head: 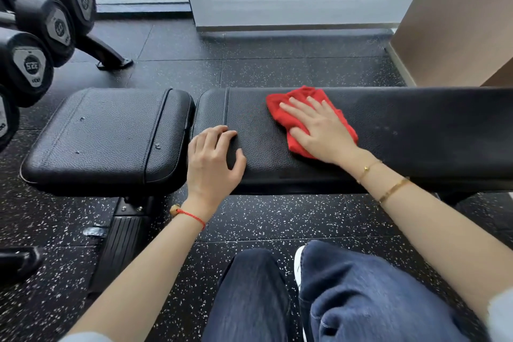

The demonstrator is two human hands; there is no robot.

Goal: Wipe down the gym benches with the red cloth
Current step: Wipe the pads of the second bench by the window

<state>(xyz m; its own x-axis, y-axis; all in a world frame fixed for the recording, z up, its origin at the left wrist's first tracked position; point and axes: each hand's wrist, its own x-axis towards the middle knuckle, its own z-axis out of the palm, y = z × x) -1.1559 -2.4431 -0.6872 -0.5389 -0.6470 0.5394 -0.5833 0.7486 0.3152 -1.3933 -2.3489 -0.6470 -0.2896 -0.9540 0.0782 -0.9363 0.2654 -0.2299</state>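
The red cloth [309,119] lies bunched on the long back pad [388,130] of the gym bench, toward its far edge and left of the pad's middle. The right hand [319,130] presses flat on the cloth, fingers straight and spread. The left hand [212,164] rests on the same pad's near-left corner, fingers relaxed and grasping nothing, just beside the gap to the seat pad [105,136].

Crumpled red cloth [281,108] flat on long black padded bench [416,130], toward its left end
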